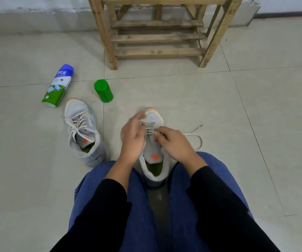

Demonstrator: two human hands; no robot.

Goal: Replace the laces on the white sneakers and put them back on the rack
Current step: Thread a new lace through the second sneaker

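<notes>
1. Sneaker [155, 116] sits on floor [237, 106] btwn person's knees [139, 197], toe to 12 o'clock, partly laced.
2. R hand [177, 146] pinches lace [195, 135] over the eyelets; loose end trails on tile to 3 o'clock.
3. L hand [132, 139] over sneaker's 9 o'clock side, fingers loose & spread, blurred, grasping nothing.
4. 2nd sneaker [84, 131], laced, at 9 o'clock, apart.
5. Green cap [103, 93] & lying spray can [58, 86] at 10–11 o'clock.
6. Wooden rack [157, 37] at 12 o'clock.
</notes>
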